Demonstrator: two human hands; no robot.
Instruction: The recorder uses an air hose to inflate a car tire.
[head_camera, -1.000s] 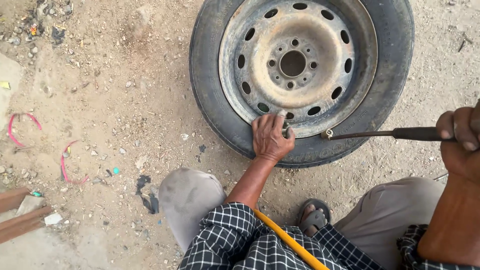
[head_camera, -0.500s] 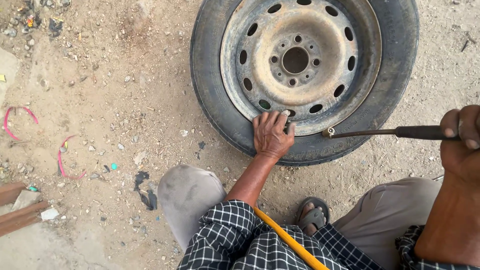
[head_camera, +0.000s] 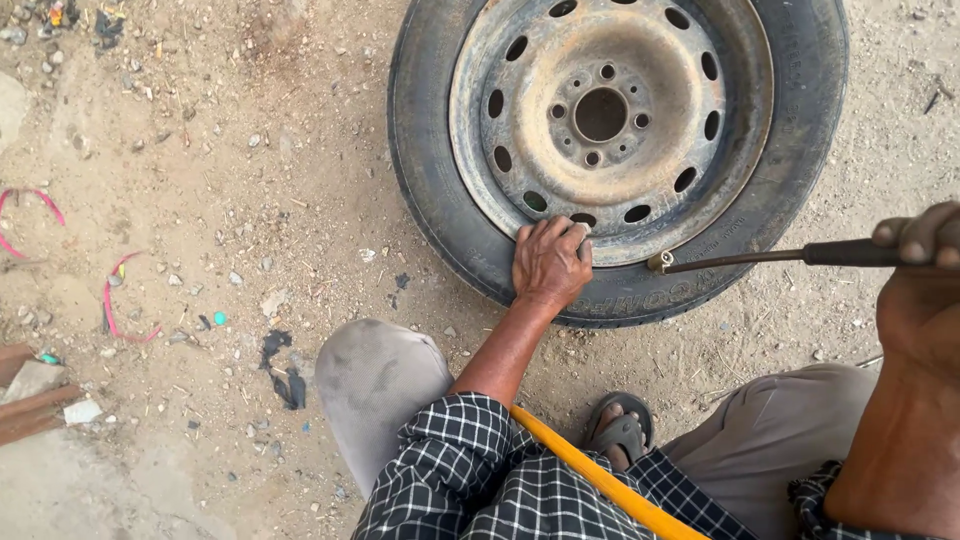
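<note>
Rusty steel rim (head_camera: 610, 110) in black tyre (head_camera: 430, 190), flat on dirt ground (head_camera: 200, 200) near top edge. Left hand (head_camera: 550, 262) pressed on tyre's near sidewall, fingers spread over rim lip. Right hand (head_camera: 915, 285) clenched round metal rod (head_camera: 760, 258); rod tip touches rim edge.

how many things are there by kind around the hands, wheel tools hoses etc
wheel with rusty steel rim: 1
thin metal tool with dark grip, tip at the rim edge: 1
yellow hose: 1
sandal: 1
hands, left hand on the rim edge, right hand on the tool: 2
total: 6
</note>
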